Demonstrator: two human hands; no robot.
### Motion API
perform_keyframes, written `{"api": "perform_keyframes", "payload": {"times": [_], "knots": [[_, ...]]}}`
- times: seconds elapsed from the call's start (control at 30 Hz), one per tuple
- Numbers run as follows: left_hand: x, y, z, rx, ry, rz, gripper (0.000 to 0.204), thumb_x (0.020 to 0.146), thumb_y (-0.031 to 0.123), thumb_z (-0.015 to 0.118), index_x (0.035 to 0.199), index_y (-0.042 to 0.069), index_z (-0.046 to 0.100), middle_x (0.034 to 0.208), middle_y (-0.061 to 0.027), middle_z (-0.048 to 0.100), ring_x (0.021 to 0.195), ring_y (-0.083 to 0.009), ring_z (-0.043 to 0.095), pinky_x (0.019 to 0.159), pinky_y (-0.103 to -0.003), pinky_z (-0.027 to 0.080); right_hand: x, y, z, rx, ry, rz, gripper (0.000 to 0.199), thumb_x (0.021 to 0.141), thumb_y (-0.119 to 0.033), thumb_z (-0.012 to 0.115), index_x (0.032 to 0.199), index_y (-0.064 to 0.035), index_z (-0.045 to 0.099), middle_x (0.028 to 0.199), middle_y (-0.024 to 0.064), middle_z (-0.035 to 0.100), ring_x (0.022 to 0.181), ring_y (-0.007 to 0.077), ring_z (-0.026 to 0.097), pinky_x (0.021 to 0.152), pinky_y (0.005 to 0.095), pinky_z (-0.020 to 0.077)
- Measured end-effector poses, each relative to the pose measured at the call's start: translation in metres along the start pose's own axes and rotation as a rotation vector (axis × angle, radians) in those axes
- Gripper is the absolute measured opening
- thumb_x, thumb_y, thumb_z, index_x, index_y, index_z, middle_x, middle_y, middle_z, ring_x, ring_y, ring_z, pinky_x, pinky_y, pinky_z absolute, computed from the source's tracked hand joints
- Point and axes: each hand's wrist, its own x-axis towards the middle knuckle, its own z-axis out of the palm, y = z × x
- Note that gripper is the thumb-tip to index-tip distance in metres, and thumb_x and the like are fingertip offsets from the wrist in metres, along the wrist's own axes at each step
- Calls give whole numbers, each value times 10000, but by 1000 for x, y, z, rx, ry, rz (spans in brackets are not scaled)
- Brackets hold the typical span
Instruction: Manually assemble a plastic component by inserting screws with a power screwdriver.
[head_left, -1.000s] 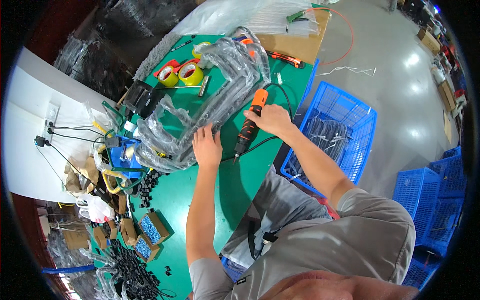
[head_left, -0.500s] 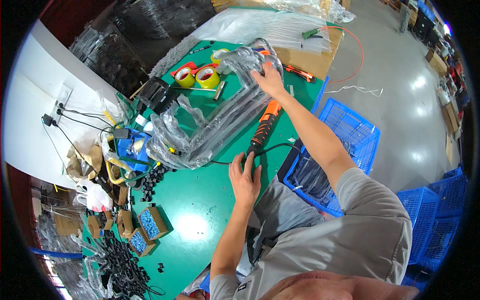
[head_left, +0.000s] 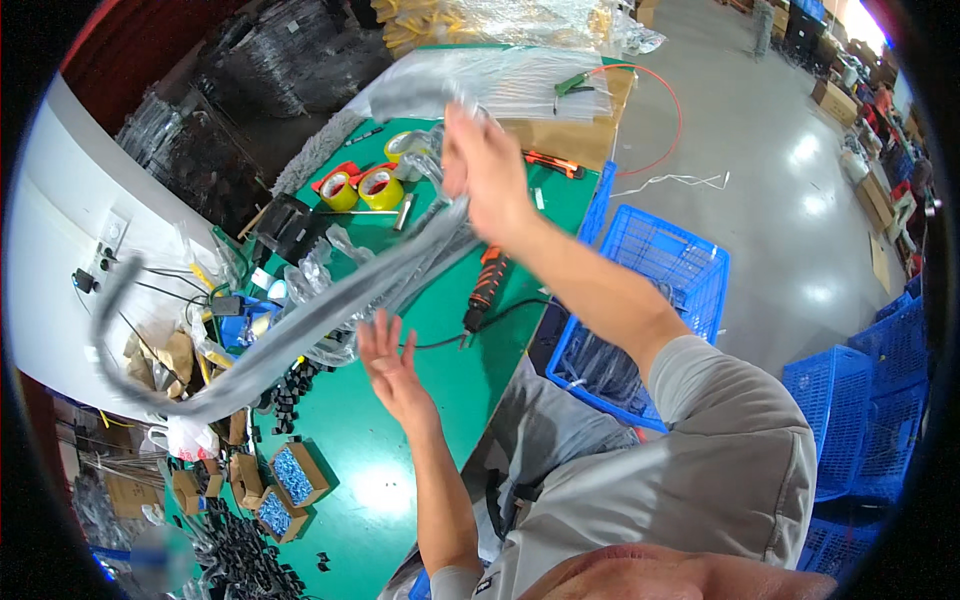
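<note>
A long grey bent tube (head_left: 290, 335), apparently in clear film, is raised over the table and blurred by motion. My right hand (head_left: 485, 175) is closed round its upper part, near the bend. Below the tube, my left hand (head_left: 393, 370) is open with the fingers spread, close to the tube; whether it touches cannot be told. More plastic-wrapped pieces (head_left: 325, 265) lie on the green table (head_left: 385, 440), partly covered by the tube. An orange and black power screwdriver (head_left: 487, 283) with a black cord lies beside my right forearm.
Yellow tape rolls (head_left: 380, 188) and an orange cutter (head_left: 553, 164) lie toward the table's far side. Small boxes of blue screws (head_left: 293, 474) and black parts (head_left: 235, 555) sit at near left. A blue crate (head_left: 690, 250) stands by the right edge.
My right hand has lifted the grey tube off the wrapped bundle and swung it leftward. My left hand has moved left, away from the screwdriver's cord end.
</note>
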Motion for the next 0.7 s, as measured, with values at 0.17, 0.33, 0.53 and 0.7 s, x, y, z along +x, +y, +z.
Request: {"api": "perform_keyframes", "payload": {"times": [0.17,0.33,0.53,0.7], "knots": [[-21,70,6,-290,336,107,596,1066,446,468,1418,-31,399,1249,-184,603,1129,-266,612,901,-383,532,-180,40,-10,128,-399,190,283,1021,-256,581,929,5,639,902,106,672,860,188,660,786,353,529],[-50,103,-96,-57,597,-94,387,1048,461,532,932,92,511,639,71,292,491,-38,218,415,-242,161,-235,23,-42,-407,-1097,-64,255,950,-175,680,1183,-72,673,1036,96,699,1004,240,674,883,377,525],[-115,169,-208,250,277,-392,417,1074,443,472,804,129,421,609,76,282,452,-24,221,380,-221,164,-154,23,-115,-346,-443,19,338,1049,-290,516,1249,-39,623,1211,130,644,1109,225,616,948,406,500],[-158,184,-229,348,48,-714,407,1079,346,459,747,116,417,602,55,336,447,-50,293,384,-242,224,-140,-18,-108,-499,-390,-56,539,1077,-403,413,1423,0,501,1335,153,601,1262,252,560,1090,416,405]]}}
